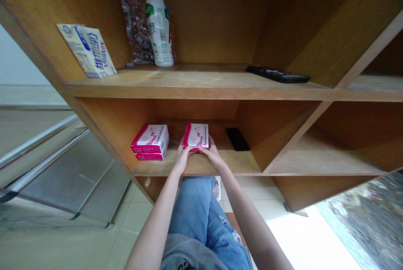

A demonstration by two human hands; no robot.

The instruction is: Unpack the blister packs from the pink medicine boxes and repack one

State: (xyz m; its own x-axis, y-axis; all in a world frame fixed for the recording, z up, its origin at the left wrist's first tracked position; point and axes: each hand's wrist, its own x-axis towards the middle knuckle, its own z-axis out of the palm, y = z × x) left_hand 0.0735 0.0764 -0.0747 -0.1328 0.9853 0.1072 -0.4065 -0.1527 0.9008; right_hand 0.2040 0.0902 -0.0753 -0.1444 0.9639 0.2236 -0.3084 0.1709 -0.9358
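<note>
Both my hands grip a pink and white cardboard box [196, 135] by its near corners, over the lower shelf. My left hand [183, 152] closes on its left side and my right hand [213, 152] on its right, with thumbs along the front edge. Some fingers are hidden behind the box. To the left, two matching boxes [150, 140] lie stacked, apart from my hands. A black phone [237, 139] lies flat to the right of my right hand.
Above, the upper shelf [201, 93] holds a Vitasoy carton [88, 51], a white bottle with a green cap [160, 30], a crumpled clear wrapper [138, 30] and a black device [277, 74]. An upright divider [297, 135] bounds the compartment on the right. A metal-framed rack [78, 177] stands at left.
</note>
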